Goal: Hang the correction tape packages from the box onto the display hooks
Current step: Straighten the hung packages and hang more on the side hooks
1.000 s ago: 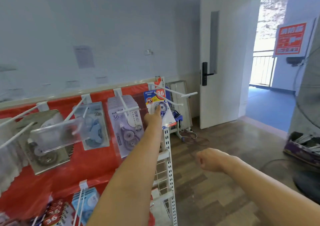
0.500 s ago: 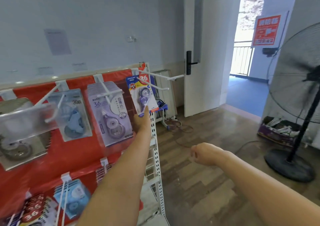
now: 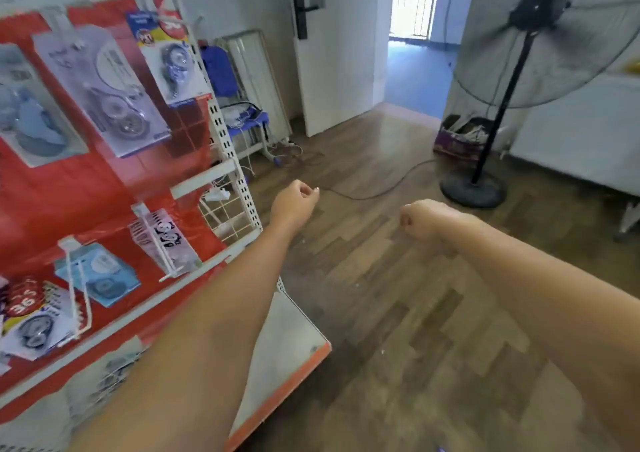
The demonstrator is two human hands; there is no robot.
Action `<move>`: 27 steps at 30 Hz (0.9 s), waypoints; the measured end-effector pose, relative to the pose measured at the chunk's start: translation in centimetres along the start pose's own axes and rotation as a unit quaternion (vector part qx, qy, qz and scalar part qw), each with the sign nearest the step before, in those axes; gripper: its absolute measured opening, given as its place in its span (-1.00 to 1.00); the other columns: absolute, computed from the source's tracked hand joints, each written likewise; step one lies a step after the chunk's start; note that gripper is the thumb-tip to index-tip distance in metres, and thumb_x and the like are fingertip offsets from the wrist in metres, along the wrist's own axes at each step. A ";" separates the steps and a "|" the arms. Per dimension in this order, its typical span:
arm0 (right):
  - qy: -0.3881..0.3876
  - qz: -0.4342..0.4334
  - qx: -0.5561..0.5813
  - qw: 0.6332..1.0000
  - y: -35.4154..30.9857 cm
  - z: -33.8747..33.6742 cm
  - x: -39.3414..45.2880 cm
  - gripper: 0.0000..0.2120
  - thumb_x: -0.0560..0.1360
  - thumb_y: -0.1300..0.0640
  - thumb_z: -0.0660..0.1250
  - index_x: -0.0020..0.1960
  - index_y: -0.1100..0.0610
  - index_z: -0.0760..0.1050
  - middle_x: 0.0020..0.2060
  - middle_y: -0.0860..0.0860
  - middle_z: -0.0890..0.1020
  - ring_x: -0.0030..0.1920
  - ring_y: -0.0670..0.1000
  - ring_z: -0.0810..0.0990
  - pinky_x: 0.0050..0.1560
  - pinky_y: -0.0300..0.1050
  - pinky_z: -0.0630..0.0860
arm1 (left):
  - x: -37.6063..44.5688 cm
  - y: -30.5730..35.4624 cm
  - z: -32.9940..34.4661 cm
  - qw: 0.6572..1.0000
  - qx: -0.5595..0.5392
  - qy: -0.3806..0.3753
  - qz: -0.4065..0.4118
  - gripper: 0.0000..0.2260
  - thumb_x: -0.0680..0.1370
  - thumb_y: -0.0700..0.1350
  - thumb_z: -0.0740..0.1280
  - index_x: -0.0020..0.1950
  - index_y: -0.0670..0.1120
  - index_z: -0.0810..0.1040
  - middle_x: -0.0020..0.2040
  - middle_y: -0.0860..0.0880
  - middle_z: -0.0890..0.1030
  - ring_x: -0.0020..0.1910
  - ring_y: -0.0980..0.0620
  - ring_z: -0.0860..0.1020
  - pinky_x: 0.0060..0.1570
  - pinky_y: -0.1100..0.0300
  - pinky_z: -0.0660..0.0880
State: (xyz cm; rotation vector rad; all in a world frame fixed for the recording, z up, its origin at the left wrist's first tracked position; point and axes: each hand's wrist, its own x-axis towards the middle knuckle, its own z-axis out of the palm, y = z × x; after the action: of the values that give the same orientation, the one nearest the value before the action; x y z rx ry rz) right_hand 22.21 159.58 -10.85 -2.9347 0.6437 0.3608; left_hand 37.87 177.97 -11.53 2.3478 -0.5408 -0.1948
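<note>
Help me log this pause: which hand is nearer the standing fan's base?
Right. The right hand hangs just left of and below the fan base; the left hand is farther left, beside the display rack. Neither hand holds anything.

Two bare hands – left (image 3: 294,202) and right (image 3: 420,219). One black standing fan (image 3: 540,35). One white door (image 3: 332,53). Seven hanging groups of carded correction tape packages (image 3: 173,60) – single cards too blurred to count.

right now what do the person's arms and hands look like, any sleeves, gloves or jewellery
Both forearms are bare as far as the view reaches: no sleeves show. The left hand and the right hand wear no gloves, and no watch, bracelet or ring can be seen. A short pale fingernail shows on the left hand.
</note>
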 end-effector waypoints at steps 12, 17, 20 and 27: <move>-0.052 0.256 0.080 0.962 9.3 11.7 -21.3 -0.73 0.53 0.15 0.21 0.17 0.19 0.52 0.17 0.15 0.58 0.19 0.15 0.53 0.08 -0.11 0.46 | -12.9 3.5 13.0 0.927 0.171 -0.252 0.221 -0.74 0.58 0.07 0.24 0.13 -0.07 0.52 0.14 -0.04 0.60 0.12 -0.06 0.55 0.06 0.10 0.46; -0.094 0.329 0.115 0.933 9.3 17.7 -28.8 -0.72 0.54 0.17 0.19 0.18 0.22 0.53 0.16 0.16 0.59 0.19 0.16 0.52 0.11 -0.08 0.47 | -18.8 1.3 18.8 0.893 0.185 -0.329 0.247 -0.71 0.58 0.10 0.24 0.16 -0.07 0.50 0.15 -0.04 0.59 0.13 -0.06 0.54 0.09 0.08 0.47; -0.125 0.352 0.145 0.916 9.3 23.0 -32.4 -0.71 0.52 0.21 0.19 0.19 0.20 0.53 0.16 0.14 0.58 0.19 0.16 0.52 0.14 -0.08 0.48 | -22.4 -0.6 22.7 0.878 0.195 -0.366 0.240 -0.71 0.58 0.09 0.23 0.17 -0.07 0.49 0.14 -0.04 0.59 0.12 -0.07 0.54 0.07 0.07 0.48; -0.212 0.390 0.195 0.874 10.5 40.5 -38.3 -0.69 0.53 0.18 0.19 0.25 0.18 0.46 0.20 0.15 0.54 0.23 0.14 0.51 0.17 -0.08 0.47 | -30.0 -7.6 35.2 0.866 0.192 -0.437 0.146 -0.70 0.58 0.06 0.23 0.22 -0.09 0.47 0.19 -0.08 0.56 0.17 -0.10 0.51 0.07 0.14 0.40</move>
State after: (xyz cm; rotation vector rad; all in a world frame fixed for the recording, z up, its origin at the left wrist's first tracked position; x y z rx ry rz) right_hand -24.33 171.91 -40.77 -1.9923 1.5743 0.7973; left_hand 3.26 174.49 -42.99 2.4061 -1.4705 -1.1260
